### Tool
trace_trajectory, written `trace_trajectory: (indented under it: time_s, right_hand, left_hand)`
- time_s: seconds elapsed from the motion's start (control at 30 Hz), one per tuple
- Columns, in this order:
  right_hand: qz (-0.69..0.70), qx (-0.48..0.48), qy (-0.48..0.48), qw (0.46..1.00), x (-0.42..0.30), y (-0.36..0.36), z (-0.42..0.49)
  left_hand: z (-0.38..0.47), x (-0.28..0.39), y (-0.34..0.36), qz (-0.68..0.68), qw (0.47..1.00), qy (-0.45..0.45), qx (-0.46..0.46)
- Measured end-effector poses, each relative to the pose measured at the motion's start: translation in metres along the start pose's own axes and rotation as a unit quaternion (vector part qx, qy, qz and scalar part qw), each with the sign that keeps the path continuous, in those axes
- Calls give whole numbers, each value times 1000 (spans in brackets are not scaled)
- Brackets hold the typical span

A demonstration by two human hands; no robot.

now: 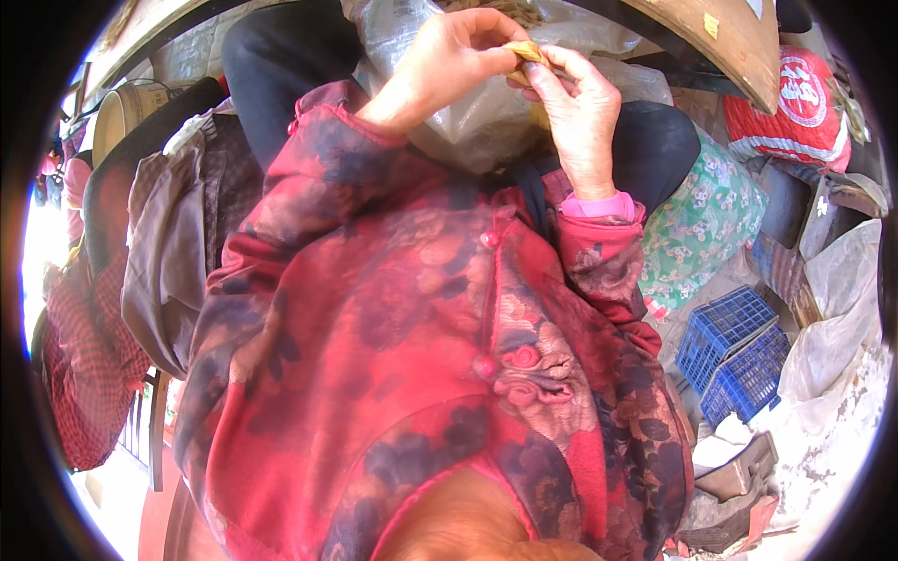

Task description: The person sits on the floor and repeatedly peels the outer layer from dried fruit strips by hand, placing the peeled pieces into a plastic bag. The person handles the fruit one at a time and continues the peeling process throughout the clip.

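At the top centre, my left hand (449, 63) and my right hand (579, 116) meet over a small yellow, folded or twisted strip (527, 52). Thumb and fingers of each hand pinch it; its material cannot be told for sure. Beneath the hands, a translucent plastic sack (477, 126) lies between my dark-trousered knees. Behind my fingers, at the sack's mouth, shows a heap of brownish-yellow dried pieces (501, 8), partly hidden by the left hand.
A wooden tabletop (673, 28) arches over the far side. At right are a red printed sack (786, 116), a green patterned cloth bundle (701, 224) and blue plastic baskets (736, 350). Leftward, a grey garment (165, 259) hangs near a bucket (119, 116).
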State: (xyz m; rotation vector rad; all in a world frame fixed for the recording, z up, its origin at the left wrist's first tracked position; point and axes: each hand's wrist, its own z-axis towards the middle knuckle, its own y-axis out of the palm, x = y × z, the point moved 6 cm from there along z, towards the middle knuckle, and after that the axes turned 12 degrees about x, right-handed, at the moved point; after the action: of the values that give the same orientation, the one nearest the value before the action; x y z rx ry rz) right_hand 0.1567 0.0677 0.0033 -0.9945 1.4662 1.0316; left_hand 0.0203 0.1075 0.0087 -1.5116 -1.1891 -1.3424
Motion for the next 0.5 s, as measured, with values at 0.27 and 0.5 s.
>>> trace_trajectory:
  time_s: [0.27, 0.5]
  right_hand:
    - [234, -91, 197, 948, 19, 5, -13]
    - [61, -7, 20, 998, 13, 10, -1]
  left_hand:
    - [-6, -5, -8, 242, 951, 165, 100]
    - [-26, 15, 8, 334, 916, 198, 95]
